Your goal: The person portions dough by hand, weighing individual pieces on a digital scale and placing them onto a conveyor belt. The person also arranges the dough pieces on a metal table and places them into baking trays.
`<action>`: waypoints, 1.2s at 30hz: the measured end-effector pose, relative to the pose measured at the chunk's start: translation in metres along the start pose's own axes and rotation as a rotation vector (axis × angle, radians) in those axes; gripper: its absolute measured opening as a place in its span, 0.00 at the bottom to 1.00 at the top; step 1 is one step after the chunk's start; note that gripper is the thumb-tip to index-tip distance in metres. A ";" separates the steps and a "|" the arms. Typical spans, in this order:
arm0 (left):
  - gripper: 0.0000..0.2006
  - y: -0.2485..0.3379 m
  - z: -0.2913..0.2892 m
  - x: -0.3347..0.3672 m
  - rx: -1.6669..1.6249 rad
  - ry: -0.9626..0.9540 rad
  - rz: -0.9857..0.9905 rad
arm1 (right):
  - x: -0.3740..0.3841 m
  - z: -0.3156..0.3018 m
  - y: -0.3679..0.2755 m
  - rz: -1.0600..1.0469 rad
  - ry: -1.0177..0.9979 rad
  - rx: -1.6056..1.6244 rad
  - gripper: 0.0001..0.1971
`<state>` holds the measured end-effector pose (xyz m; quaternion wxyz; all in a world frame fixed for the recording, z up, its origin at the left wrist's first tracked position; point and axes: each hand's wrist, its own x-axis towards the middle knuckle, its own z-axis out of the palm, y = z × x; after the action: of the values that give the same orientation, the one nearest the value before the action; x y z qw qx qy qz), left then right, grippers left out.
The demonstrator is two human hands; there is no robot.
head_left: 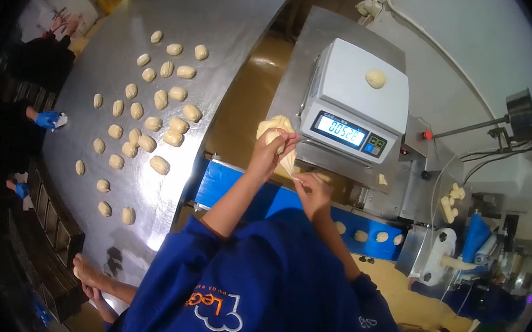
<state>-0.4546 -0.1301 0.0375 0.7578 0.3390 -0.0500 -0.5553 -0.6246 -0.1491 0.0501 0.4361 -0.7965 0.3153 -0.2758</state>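
My left hand (pixel 272 149) is raised and shut on a pale lump of dough (pixel 273 126), held just left of the white digital scale (pixel 355 104). My right hand (pixel 312 192) sits lower and to the right, its fingertips pinching a small bit of dough pulled from that lump. A single dough ball (pixel 375 79) rests on the scale's platter. Below my hands runs a blue conveyor belt (pixel 229 185) carrying a few dough pieces (pixel 361 236) at its right end.
Several shaped dough pieces (pixel 156 125) lie spread on the curved steel table (pixel 227 30) to the left. Other people's blue-gloved hands (pixel 47 119) work at its far left edge, and bare hands (pixel 89 275) at lower left. A dough machine (pixel 446 245) stands at right.
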 end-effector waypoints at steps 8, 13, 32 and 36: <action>0.12 0.002 -0.002 -0.012 -0.136 -0.002 -0.021 | -0.028 -0.080 -0.013 0.553 -0.165 1.122 0.14; 0.22 0.003 0.055 -0.058 -0.477 -0.225 0.005 | 0.006 -0.085 -0.069 0.214 -0.037 0.922 0.15; 0.33 0.179 -0.181 -0.207 1.663 1.279 0.091 | 0.027 0.027 -0.010 -0.218 0.076 -0.467 0.14; 0.48 0.173 -0.213 -0.192 2.223 1.347 0.452 | 0.038 0.036 0.004 -0.305 0.113 -0.516 0.13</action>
<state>-0.2917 0.1622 0.0309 0.0290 0.9691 -0.1472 0.1956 -0.5757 -0.1604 0.0360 0.1549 -0.9025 0.2755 -0.2925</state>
